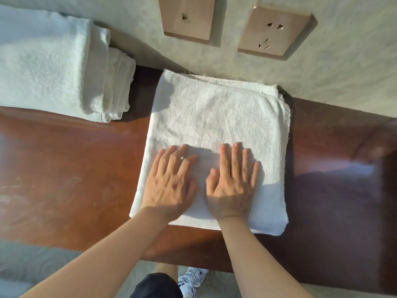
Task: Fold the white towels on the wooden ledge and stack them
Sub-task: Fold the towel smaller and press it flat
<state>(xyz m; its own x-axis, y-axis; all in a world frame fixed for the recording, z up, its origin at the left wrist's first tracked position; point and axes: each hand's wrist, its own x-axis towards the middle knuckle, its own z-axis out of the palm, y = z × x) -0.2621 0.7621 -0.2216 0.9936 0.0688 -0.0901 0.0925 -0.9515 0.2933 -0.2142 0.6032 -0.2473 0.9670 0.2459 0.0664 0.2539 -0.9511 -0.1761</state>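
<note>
1. The fingers (234, 155) of the right hand (233, 186) lie straight and close together, flat on the folded towel (214, 117), holding nothing.
2. The fingers (171, 160) of the left hand (169, 188) are straight and slightly spread, pressed flat on the same towel just beside the right hand; a small pale mark shows on one finger.
3. Both hands rest on the near half of the towel, palms down, bare forearms reaching in from below.
4. The towel is a white square lying flat on the brown wooden ledge (71, 179), its far edge touching the wall (343, 72).
5. To the left, apart from it, a stack of folded white towels (53, 67) sits on the ledge.
6. Two sockets (277, 31) are set in the wall above.
7. Below the ledge a sneaker (191, 280) shows on the floor.
</note>
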